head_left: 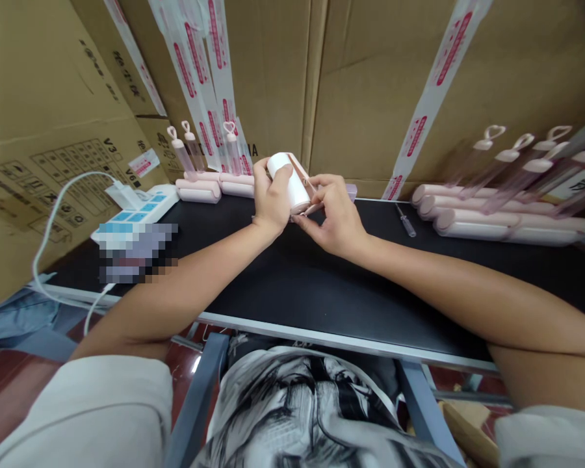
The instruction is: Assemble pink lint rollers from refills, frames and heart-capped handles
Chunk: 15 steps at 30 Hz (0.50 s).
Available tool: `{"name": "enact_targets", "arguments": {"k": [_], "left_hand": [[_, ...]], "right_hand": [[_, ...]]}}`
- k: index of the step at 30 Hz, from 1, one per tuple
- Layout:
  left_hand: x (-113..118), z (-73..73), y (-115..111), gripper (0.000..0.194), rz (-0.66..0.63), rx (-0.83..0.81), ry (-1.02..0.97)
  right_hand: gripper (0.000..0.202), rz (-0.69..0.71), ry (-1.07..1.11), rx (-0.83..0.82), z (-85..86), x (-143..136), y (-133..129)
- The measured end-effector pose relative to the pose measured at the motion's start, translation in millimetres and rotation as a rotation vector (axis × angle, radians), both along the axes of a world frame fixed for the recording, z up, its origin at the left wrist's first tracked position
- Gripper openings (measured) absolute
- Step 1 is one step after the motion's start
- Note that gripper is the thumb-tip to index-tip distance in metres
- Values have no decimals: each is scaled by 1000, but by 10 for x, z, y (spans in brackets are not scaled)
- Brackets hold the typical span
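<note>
Roller (pixel 288 184) — a white cylinder in a pale pink holder — held up off the black surface (pixel 322 286), at the middle of the view. Left hand (pixel 272 198) wraps it from the side, grip closed around the barrel, thumb lying over the top; likely this steadies it so the other hand can work at the end. Right hand (pixel 335 218) sits just beside that grip, fingertips pinched on a thin pink part at the roller's lower end; how tight the pinch is cannot be told.

Beyond the grip, against the cardboard boxes (pixel 273 71), a row of finished pink rollers (pixel 209 188) lies with clear heart-topped handles leaning back on the card — probably parked there out of the way. A larger batch (pixel 497 221) lies well to the right of the grip. Small screwdriver (pixel 406 221) lies loose on the surface between the right hand and that batch. Power strip (pixel 136 211) to the left.
</note>
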<state>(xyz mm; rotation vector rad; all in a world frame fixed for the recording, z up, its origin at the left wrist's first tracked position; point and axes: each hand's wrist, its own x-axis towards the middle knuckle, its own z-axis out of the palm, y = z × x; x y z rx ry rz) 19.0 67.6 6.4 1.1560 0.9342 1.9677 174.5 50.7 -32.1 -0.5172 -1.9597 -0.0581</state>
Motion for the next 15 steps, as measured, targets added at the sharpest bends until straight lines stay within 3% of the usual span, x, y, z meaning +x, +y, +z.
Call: {"name": "enact_targets", "arguments": {"k": [5, 11, 15], "left_hand": [[40, -20, -14, 19, 40, -21, 17], [28, 30, -46, 17, 5, -122, 15], [22, 54, -90, 14, -1, -109, 29]], "right_hand": [[33, 8, -1, 55, -21, -31, -19], [25, 26, -57, -11, -48, 3, -8], [17, 21, -69, 36, -65, 53, 70]]}}
